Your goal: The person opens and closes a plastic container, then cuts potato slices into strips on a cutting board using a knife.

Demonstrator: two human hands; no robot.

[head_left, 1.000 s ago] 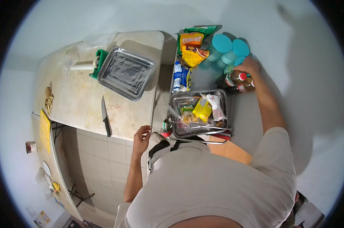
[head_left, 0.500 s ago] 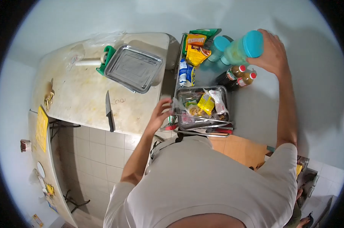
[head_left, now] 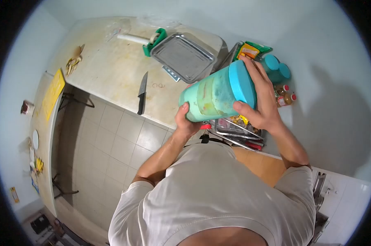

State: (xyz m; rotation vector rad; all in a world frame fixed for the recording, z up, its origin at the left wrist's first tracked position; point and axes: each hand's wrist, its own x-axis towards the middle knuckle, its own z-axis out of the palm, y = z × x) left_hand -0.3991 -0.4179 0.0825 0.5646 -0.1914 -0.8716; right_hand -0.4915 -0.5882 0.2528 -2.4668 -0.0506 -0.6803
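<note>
My left hand (head_left: 187, 121) clasps the green-tinted plastic jar (head_left: 210, 97) near its base; my right hand (head_left: 264, 100) grips its turquoise lid (head_left: 242, 83). Its long axis slants between them, lid rightward.

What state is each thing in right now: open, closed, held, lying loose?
Large jar: lid on, tilted, held in both hands.
Left hand: closed around the jar's bottom end.
Right hand: gripping the lid end.
Knife: lying on the table, blade bare, unheld.
Shallow metal tray: uncovered, looks empty.
Bottles: red caps on.
Two jars behind: blue lids on.
Orange-and-green packet: partly hidden; sealed or open, cannot tell.
</note>
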